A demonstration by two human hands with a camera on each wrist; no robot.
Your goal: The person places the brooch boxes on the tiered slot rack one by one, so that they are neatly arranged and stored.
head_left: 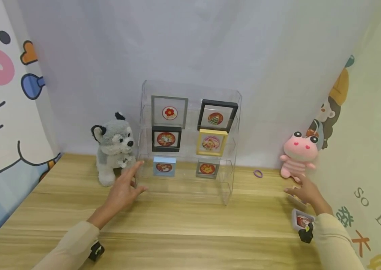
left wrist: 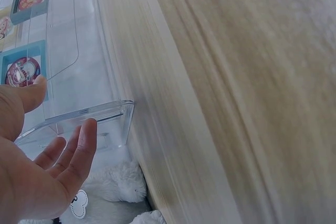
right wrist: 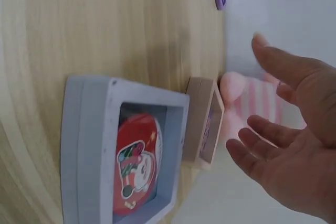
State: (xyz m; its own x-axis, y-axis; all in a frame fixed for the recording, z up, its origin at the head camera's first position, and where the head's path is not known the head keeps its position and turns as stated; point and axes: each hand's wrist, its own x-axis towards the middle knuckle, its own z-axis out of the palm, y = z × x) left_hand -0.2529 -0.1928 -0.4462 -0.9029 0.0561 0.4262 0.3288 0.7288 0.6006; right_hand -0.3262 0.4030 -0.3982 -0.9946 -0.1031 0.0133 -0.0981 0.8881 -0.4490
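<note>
A clear acrylic tiered rack stands against the back cloth, with several small picture frames on its tiers, among them a light blue frame and a yellow frame. At the rack's lower left side is my left hand, thumb on the inner side and fingers outside the edge; whether it touches cannot be told. My right hand hovers with spread fingers by a beige frame on the table, holding nothing. Nearer to me lies a grey frame with a red round picture.
A grey-and-white plush dog sits just left of the rack. At the right back, a pink striped plush toy leans by the wall, with a purple ring on the wooden table nearby. Printed cloths hang on both sides.
</note>
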